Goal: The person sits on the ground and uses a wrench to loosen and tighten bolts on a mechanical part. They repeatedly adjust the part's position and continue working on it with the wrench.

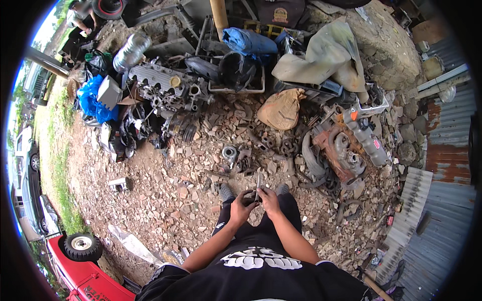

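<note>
At the lower middle, between my legs, my left hand (pixel 242 206) is closed around a small dark part (pixel 249 200) that is too small to identify. My right hand (pixel 269 199) grips a silver wrench (pixel 259 181) held upright, its head pointing away from me, close beside the part. On the rubble in front of my feet lie a round metal turbo-like housing (pixel 230 153), a dark cast piece (pixel 243 163) and several rusty pipes (pixel 261 140).
Engine heads (pixel 168 85), a rusty engine assembly (pixel 336 153), a paper sack (pixel 278 110) and tarps (pixel 319 52) fill the space ahead. Corrugated sheets (pixel 442 210) stand at right. A red vehicle (pixel 85 276) is at lower left; another person (pixel 80 17) is at upper left.
</note>
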Tool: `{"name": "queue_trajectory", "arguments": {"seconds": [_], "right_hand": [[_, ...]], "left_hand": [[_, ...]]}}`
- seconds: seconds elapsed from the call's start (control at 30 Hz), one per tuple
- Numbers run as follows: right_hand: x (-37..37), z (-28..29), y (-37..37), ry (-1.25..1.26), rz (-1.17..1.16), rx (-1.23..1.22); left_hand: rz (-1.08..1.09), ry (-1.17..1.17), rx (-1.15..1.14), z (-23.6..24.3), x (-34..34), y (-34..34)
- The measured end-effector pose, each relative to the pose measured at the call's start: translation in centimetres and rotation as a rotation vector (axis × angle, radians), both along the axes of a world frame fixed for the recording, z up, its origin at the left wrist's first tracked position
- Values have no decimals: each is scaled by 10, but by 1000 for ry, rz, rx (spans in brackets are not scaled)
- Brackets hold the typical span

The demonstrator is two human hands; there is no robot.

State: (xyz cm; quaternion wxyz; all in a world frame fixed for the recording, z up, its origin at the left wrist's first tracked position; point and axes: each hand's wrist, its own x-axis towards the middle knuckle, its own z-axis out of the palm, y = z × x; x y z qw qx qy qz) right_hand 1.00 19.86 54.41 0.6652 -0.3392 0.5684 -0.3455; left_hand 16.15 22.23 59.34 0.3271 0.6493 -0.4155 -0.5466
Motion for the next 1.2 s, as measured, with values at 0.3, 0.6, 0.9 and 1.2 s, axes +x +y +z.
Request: {"name": "queue_trajectory", "arguments": {"seconds": [0.3,0.6,0.9,1.2], "right_hand": [[-131,95,-65,-91,303,-113],[-216,130,-95,-410,385,152],[-180,143,-153,-406,441,25],[-146,169,-186,219,703,-234]], "left_hand": [[363,-22,38,40,-38,40],[887,117,-116,105,-107,66],[837,-18,-53,98,-124,47],[805,53,-155,62,-106,-58]]}}
